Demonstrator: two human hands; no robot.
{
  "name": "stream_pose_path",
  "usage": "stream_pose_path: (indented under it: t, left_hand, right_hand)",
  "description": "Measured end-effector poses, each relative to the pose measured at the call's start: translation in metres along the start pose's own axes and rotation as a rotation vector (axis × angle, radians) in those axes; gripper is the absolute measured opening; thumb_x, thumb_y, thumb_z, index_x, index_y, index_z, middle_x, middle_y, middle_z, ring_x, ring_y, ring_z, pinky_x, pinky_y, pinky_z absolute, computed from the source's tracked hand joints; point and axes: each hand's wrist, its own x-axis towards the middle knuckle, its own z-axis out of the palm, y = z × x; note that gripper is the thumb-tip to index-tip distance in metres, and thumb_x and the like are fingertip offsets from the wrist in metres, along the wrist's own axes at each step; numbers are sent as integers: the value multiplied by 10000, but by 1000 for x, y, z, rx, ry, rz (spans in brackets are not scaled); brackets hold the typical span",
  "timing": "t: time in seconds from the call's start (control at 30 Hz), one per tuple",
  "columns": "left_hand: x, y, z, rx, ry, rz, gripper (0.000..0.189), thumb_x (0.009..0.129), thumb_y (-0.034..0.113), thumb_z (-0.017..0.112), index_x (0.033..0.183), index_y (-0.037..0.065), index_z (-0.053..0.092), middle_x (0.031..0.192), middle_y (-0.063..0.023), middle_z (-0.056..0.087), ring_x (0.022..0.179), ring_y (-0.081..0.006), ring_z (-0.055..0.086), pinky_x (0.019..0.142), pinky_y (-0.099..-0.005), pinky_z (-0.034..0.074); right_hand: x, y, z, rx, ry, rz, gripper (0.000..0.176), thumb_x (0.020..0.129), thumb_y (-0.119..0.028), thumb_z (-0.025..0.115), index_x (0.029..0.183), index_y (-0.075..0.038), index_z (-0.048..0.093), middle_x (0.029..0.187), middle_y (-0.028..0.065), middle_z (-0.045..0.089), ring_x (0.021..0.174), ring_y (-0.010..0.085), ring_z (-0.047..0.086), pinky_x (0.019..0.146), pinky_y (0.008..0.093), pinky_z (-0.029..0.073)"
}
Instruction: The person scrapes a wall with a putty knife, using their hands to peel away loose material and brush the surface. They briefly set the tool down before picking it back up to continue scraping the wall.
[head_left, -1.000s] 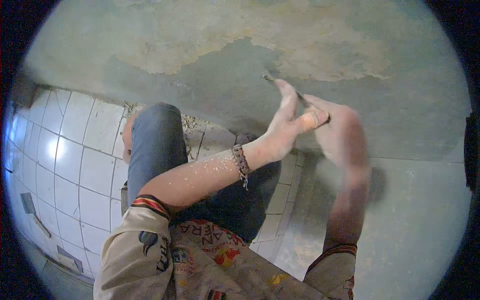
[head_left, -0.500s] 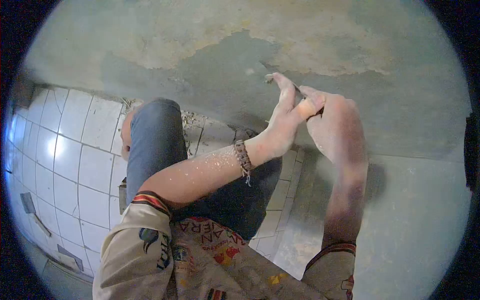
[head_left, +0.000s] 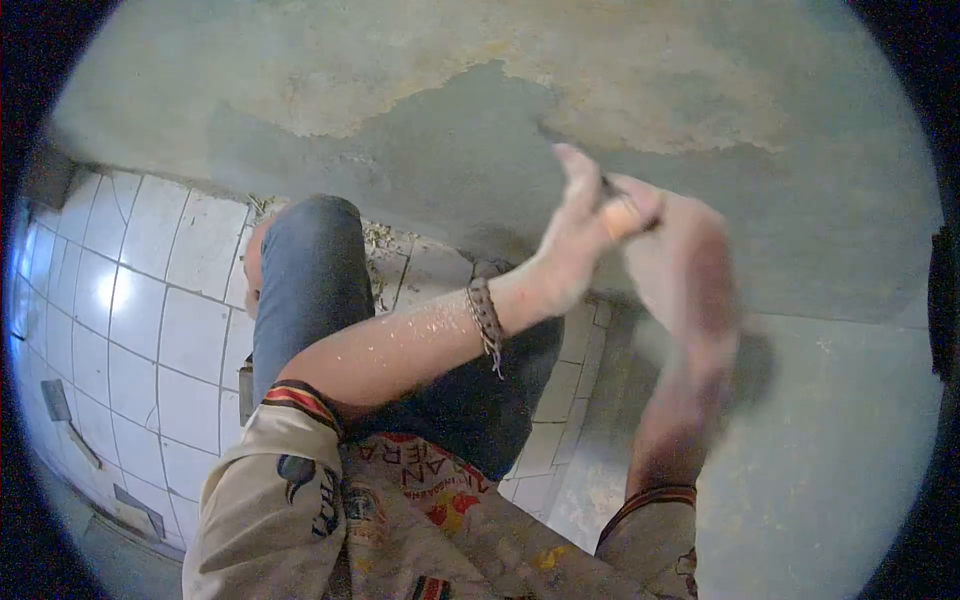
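Note:
Close together in front of the wall, my hands are both coated with pale dust. My right hand (head_left: 675,250), smeared by motion, is closed around what looks like a putty knife (head_left: 607,187). Only a thin dark edge of that tool shows; its handle is hidden in the hand. My left hand (head_left: 565,245) touches or nearly touches the right one, thumb stretched up and apart from the index finger. An orange-tan band (head_left: 622,217) crosses a finger where the hands meet. Behind them, the wall (head_left: 450,130) bears a darker grey, ragged-edged patch under a paler, stained area.
White floor tiles (head_left: 185,325) lie to the left, with crumbs of debris (head_left: 380,240) along the wall's foot. Two flat scraper-like tools, one grey (head_left: 56,400) and one darker (head_left: 140,510), rest there. My bent knee (head_left: 315,250) is close to the wall.
My right hand and forearm have shifted slightly and turned. The pale blob at my left thumb tip no longer shows, and the left hand has moved little.

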Motion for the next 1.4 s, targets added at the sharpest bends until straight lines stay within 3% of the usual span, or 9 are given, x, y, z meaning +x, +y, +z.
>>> stream_pose_path:
  t: [0.13, 0.2, 0.3, 0.77, 1.0, 1.07, 1.17, 1.27, 1.4]
  left_hand:
    - [-3, -1, 4, 56, 38, 61, 1144, 923, 386, 614, 1339, -156, -303, 1454, -268, 213, 1376, -287, 248, 1119, -331, 262]
    - [-3, 0, 4, 247, 69, 109, 1154, 924, 400, 610, 1334, -147, -320, 1509, -304, 80, 1427, -306, 109, 1149, -346, 196]
    - [-2, -4, 4, 43, 21, 104, 1125, 932, 386, 603, 1346, -150, -296, 1531, -314, -92, 1439, -297, -96, 1174, -359, 29]
    - [-2, 23, 11, 506, -132, 227, 1062, 937, 488, 533, 1398, -170, -162, 1495, -342, -225, 1423, -347, -191, 1174, -408, 10]
    - [2, 21, 4, 491, -136, 197, 1070, 928, 490, 548, 1408, -156, -156, 1490, -342, -234, 1412, -350, -224, 1170, -420, -24]
    - [3, 6, -4, 679, -192, 351, 1082, 920, 494, 559, 1409, -155, -155, 1493, -335, -234, 1410, -348, -234, 1169, -420, -42]
    - [-1, 7, 6, 473, 30, 247, 1083, 923, 485, 561, 1401, -161, -165, 1491, -340, -230, 1408, -358, -235, 1169, -419, -42]
    - [-1, 20, 8, 455, -112, 196, 1084, 928, 480, 555, 1390, -171, -178, 1480, -358, -237, 1404, -378, -235, 1169, -423, -41]
    - [2, 13, 4, 424, -23, 216, 1074, 935, 474, 546, 1387, -175, -181, 1484, -362, -221, 1408, -383, -224, 1170, -423, -33]
  right_hand:
    - [0, 5, 1, -174, -48, -15, 316, 838, -164, 520, 1108, -140, 681, 932, 234, 648, 915, 432, 615, 806, 494, 497]
    - [-6, 14, -6, -88, 132, -116, 315, 836, -156, 517, 1102, -112, 680, 947, 241, 640, 926, 439, 605, 804, 496, 494]
    - [1, 5, 5, -121, 45, -109, 330, 842, -156, 515, 1127, -89, 669, 983, 239, 640, 943, 415, 623, 811, 477, 499]
    - [-7, 16, -33, 139, 102, -6, 337, 854, -136, 516, 1137, -10, 650, 1004, 224, 669, 960, 371, 652, 843, 402, 507]
    - [-4, 11, -34, 3, 64, -23, 319, 870, -159, 537, 1115, 6, 657, 1034, 232, 667, 971, 365, 658, 856, 372, 504]
    - [-1, 17, -26, 129, 83, -146, 322, 864, -156, 538, 1110, 13, 659, 1020, 231, 672, 973, 369, 658, 856, 364, 504]
    - [-2, 10, -15, 37, 37, -157, 326, 853, -140, 529, 1118, 0, 659, 1006, 236, 667, 964, 375, 656, 842, 374, 506]
    - [-6, 18, -31, 102, 94, -125, 327, 851, -134, 528, 1121, -2, 658, 998, 244, 657, 947, 387, 652, 820, 389, 507]
    - [-1, -2, -19, 26, 92, -91, 329, 851, -128, 525, 1121, 7, 655, 990, 249, 650, 935, 393, 651, 813, 392, 509]
